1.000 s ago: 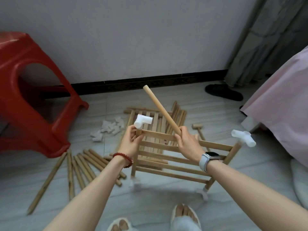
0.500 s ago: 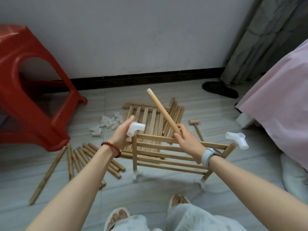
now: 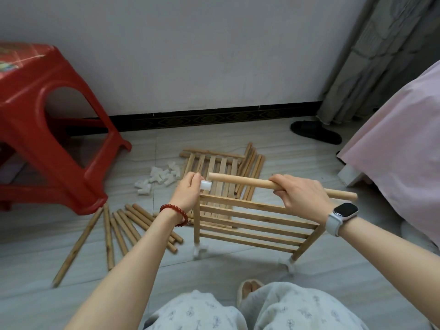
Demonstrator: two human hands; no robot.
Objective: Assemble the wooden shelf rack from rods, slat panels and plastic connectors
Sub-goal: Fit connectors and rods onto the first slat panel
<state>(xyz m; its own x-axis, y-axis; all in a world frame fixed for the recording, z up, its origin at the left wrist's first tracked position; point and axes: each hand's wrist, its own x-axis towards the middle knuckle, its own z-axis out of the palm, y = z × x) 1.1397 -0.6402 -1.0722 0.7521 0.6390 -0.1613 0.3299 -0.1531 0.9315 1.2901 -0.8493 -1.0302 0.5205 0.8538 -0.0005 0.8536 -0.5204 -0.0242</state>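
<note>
Grey tiled floor (image 3: 238,134): I count loose rods (image 3: 123,227), white connectors (image 3: 158,178), flat slat panels (image 3: 214,163), standing rack (image 3: 250,225), red stool (image 3: 47,129), possibly one black slipper (image 3: 315,132).

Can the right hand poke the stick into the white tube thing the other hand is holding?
Probably yes. The right hand grips the rod, whose free end sits just beside the white connector the left hand holds. Nothing lies between.

right hand (image 3: 300,194) around rod (image 3: 240,182) — left hand (image 3: 188,193) on connector (image 3: 206,186)
</note>
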